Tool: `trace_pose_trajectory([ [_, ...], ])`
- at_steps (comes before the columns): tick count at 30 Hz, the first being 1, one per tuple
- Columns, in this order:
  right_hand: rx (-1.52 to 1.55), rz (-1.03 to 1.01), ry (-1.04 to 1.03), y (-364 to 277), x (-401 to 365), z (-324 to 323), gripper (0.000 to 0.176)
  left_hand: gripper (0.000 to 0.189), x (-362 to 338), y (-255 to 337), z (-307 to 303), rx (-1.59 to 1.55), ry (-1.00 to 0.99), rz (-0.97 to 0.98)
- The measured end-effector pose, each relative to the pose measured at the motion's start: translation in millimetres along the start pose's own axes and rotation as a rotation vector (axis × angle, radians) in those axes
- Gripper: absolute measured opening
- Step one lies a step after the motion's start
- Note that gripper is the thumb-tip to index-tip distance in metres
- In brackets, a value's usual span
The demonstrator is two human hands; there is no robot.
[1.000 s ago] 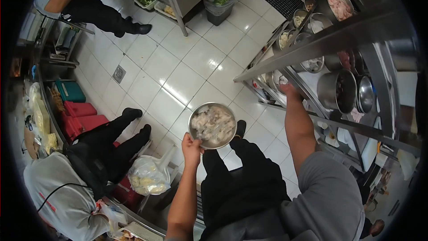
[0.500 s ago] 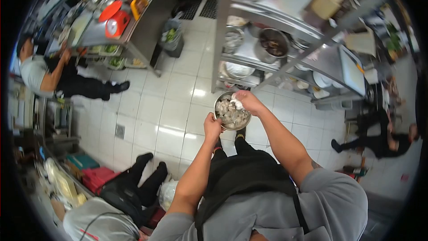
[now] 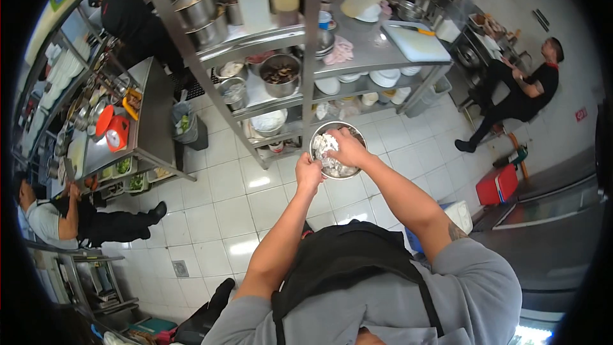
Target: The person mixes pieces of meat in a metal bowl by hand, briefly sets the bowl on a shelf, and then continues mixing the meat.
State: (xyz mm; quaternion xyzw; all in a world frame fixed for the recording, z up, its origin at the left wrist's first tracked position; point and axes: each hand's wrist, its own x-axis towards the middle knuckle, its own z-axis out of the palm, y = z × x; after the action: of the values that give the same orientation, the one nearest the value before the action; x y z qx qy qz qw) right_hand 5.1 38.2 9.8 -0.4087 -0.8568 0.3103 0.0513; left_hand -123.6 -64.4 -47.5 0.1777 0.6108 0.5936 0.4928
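Left hand [image 3: 309,174]: closed on near-left rim of round shiny metal bowl [image 3: 337,149], thumb on top. Bowl between hands, above tiled floor [image 3: 247,201], near side of metal shelving [image 3: 268,107]. Inside: lumpy pale pieces [image 3: 327,147], white powdery coating. Right hand [image 3: 347,148]: inside bowl, palm down on pieces; fingertips buried, can't tell pinch or spread.

So you've got a plain grey short-sleeved shirt [image 3: 476,276] on, with a black bib apron [image 3: 351,252] over it. Thin dark straps [image 3: 431,310] run up both sides of your chest, and a dark tattoo [image 3: 456,232] peeks out below your right sleeve [image 3: 476,249].
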Motion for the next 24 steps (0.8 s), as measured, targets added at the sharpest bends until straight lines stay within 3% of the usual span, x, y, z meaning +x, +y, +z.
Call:
trace_pose_trajectory([
  [4, 0.003, -0.077, -0.001, 82.1, -28.7, -26.3, 0.056, 0.011, -10.9, -24.8, 51.1, 0.007, -0.04, -0.055],
  [9, -0.087, -0.081, 0.15, 114.2, -104.2, -43.8, 0.081, 0.011, -33.1, -45.9, 126.8, 0.033, -0.159, -0.072],
  [13, -0.007, 0.301, 0.088, 140.9, -144.7, -81.4, 0.073, 0.011, -57.3, -66.0, 191.2, 0.136, -0.251, -0.087],
  [17, -0.027, 0.203, 0.141, 227.5, -184.3, -98.5, 0.069, 0.012, -73.7, -79.4, 245.1, 0.188, -0.339, -0.16],
  [19, 0.115, 0.172, 0.173, 248.5, -207.5, -99.6, 0.067, 0.011, -84.1, -86.3, 267.6, 0.186, -0.368, -0.157],
  [22, -0.026, 0.079, 0.339, 247.3, -234.3, -97.8, 0.061, 0.011, -94.1, -93.3, 297.2, 0.214, -0.446, -0.157],
  [24, -0.073, 0.248, 0.266, 243.7, -242.9, -111.7, 0.06, 0.01, -106.0, -93.3, 317.3, 0.245, -0.472, -0.172],
])
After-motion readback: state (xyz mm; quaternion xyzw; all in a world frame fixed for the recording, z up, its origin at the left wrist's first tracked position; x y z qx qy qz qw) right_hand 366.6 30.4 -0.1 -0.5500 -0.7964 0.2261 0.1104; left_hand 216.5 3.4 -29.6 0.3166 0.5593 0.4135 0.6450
